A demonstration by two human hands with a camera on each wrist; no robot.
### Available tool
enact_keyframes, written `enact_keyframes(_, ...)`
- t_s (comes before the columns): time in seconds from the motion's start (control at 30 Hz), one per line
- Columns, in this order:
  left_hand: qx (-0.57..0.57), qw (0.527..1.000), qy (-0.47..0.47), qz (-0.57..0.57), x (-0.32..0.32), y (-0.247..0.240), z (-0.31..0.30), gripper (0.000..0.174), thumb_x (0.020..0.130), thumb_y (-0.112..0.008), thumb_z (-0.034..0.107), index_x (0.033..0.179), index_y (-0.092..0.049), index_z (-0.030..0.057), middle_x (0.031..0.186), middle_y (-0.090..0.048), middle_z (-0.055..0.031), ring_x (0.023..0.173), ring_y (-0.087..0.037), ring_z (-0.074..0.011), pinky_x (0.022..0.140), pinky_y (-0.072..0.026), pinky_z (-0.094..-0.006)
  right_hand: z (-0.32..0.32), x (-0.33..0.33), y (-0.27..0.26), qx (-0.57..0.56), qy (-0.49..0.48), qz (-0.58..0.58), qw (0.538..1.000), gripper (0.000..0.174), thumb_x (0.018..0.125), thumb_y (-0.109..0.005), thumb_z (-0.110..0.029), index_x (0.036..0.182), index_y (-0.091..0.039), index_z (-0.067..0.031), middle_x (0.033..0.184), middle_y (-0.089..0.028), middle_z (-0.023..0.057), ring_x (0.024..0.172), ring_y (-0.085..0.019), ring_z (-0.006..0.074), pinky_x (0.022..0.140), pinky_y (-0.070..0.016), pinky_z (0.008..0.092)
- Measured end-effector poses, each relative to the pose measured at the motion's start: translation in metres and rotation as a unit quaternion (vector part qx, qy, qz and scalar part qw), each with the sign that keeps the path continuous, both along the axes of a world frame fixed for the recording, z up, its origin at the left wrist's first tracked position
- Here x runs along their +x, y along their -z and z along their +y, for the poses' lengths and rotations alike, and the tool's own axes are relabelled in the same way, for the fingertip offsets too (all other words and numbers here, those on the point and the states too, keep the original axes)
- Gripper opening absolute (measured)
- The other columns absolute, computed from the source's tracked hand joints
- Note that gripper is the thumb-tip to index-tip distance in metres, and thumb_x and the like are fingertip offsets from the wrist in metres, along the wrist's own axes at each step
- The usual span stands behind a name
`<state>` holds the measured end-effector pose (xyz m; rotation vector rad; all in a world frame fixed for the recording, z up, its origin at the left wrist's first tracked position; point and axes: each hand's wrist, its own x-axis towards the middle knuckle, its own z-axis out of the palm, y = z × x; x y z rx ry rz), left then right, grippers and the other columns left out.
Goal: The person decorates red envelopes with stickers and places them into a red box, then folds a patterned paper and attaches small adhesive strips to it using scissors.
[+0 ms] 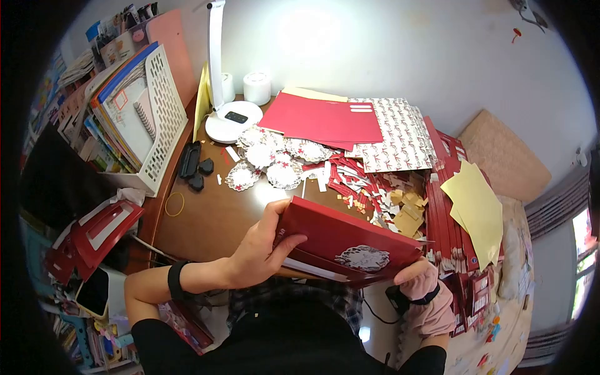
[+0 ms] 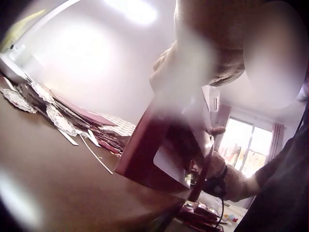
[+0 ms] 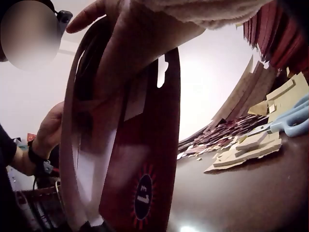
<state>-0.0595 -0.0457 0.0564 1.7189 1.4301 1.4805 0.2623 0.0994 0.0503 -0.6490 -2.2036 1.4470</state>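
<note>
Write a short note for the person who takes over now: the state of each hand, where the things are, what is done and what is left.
Left hand: grips the left edge of the red card, thumb on top.
Right hand: grips the card's right corner.
The card is held above the near edge of the table, folded and slightly open.
Done: one white lace cut-out sits on the card's front.
Left, probably: more lace cut-outs lie loose near the lamp, and red cards are stacked at the right.
</note>
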Motion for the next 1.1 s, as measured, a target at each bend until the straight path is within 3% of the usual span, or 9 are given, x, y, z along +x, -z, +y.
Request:
enact_keyframes(0.03, -0.01, 0.999, -0.007, -0.03, -0.001, 0.003, 0.001, 0.053, 0.095, -0.063, 0.002, 0.139, -0.033, 0.0005, 0.108, -0.061, -0.0176, 0.093, -0.063, -0.0231, 0.083, -0.0501, -0.0338, -0.003, -0.015, -0.012, 0.0, 0.001, 0.001, 1.0, 0.047, 0.084, -0.065, -0.003, 0.13, -0.061, 0.0002, 0.131, -0.064, 0.0158, 0.121, -0.062, 0.0269, 0.102, -0.0479, 0.0348)
enact_keyframes(0.07, -0.009, 0.999, -0.007, -0.029, -0.002, 0.003, 0.001, 0.053, 0.095, -0.063, 0.002, 0.139, -0.033, 0.0005, 0.108, -0.061, -0.0176, 0.093, -0.063, -0.0231, 0.083, -0.0501, -0.0338, -0.003, -0.031, -0.024, -0.206, -0.059, 0.082, 0.973, 0.055, 0.081, -0.068, -0.001, 0.135, -0.056, -0.0002, 0.135, -0.061, 0.0145, 0.125, -0.059, 0.0262, 0.104, -0.0458, 0.0357)
enact_keyframes(0.1, -0.009, 0.999, -0.026, -0.022, -0.003, 0.002, 0.002, 0.052, 0.095, -0.064, 0.002, 0.137, -0.034, 0.0008, 0.106, -0.062, -0.0165, 0.093, -0.063, -0.0213, 0.083, -0.05, -0.0327, -0.002, -0.042, -0.03, -0.4, -0.117, 0.16, 0.895, 0.065, 0.079, -0.071, 0.001, 0.14, -0.051, -0.0006, 0.14, -0.058, 0.0133, 0.128, -0.055, 0.0256, 0.106, -0.0437, 0.0366)
enact_keyframes(0.2, -0.006, 0.999, -0.047, -0.028, -0.009, 0.002, 0.006, 0.049, 0.095, -0.065, 0.002, 0.135, -0.037, 0.001, 0.106, -0.063, -0.015, 0.094, -0.063, -0.0183, 0.083, -0.0498, -0.0312, 0.012, -0.053, -0.013, -0.426, -0.128, 0.135, 0.885, 0.08, 0.075, -0.078, 0.001, 0.147, -0.042, -0.0021, 0.146, -0.052, 0.0118, 0.133, -0.05, 0.0231, 0.11, -0.0397, 0.0386)
enact_keyframes(0.23, -0.002, 0.998, -0.049, -0.041, -0.01, 0.001, 0.008, 0.048, 0.095, -0.064, 0.002, 0.135, -0.038, 0.0009, 0.108, -0.062, -0.0146, 0.095, -0.062, -0.017, 0.084, -0.0499, -0.0307, 0.01, -0.054, -0.009, -0.426, -0.127, 0.136, 0.885, 0.08, 0.075, -0.078, 0.001, 0.147, -0.042, -0.0021, 0.146, -0.052, 0.0118, 0.133, -0.05, 0.0231, 0.11, -0.0397, 0.0386)
enact_keyframes(0.3, 0.003, 0.997, -0.049, -0.067, -0.012, 0.0, 0.01, 0.047, 0.096, -0.064, 0.002, 0.135, -0.038, 0.0009, 0.109, -0.062, -0.014, 0.097, -0.061, -0.0163, 0.084, -0.0499, -0.0306, 0.004, -0.054, -0.003, -0.323, 0.002, 0.149, 0.935, 0.072, 0.079, -0.079, -0.003, 0.144, -0.046, -0.0021, 0.141, -0.056, 0.0117, 0.127, -0.054, 0.0198, 0.106, -0.0429, 0.037)
enact_keyframes(0.33, 0.007, 0.994, -0.049, -0.093, -0.012, 0.0, 0.01, 0.047, 0.096, -0.063, 0.002, 0.135, -0.038, 0.0009, 0.111, -0.062, -0.0135, 0.099, -0.061, -0.0155, 0.085, -0.0499, -0.0305, 0.001, -0.059, -0.002, -0.26, 0.045, 0.152, 0.953, 0.054, 0.084, -0.078, -0.005, 0.134, -0.056, -0.0006, 0.127, -0.066, 0.0102, 0.112, -0.063, 0.0161, 0.098, -0.0488, 0.0334)
enact_keyframes(0.47, 0.003, 0.995, -0.048, -0.092, -0.009, 0.001, 0.012, 0.047, 0.096, -0.062, 0.002, 0.136, -0.037, 0.0002, 0.115, -0.061, -0.0135, 0.103, -0.06, -0.0153, 0.088, -0.0496, -0.0301, -0.005, -0.068, -0.007, -0.166, 0.146, 0.154, 0.963, 0.029, 0.084, -0.079, -0.005, 0.11, -0.069, 0.003, 0.104, -0.074, 0.0082, 0.09, -0.069, 0.0138, 0.084, -0.0543, 0.0284)
enact_keyframes(1.1, 0.011, 0.992, -0.051, -0.115, 0.001, 0.0, 0.012, 0.046, 0.095, -0.064, 0.0, 0.132, -0.038, -0.0009, 0.114, -0.062, -0.0119, 0.103, -0.06, -0.013, 0.085, -0.0493, -0.0265, -0.009, -0.085, -0.01, -0.077, 0.229, 0.142, 0.96, 0.03, 0.079, -0.084, -0.007, 0.105, -0.071, 0.0023, 0.095, -0.075, 0.0084, 0.08, -0.069, 0.0119, 0.073, -0.056, 0.0266)
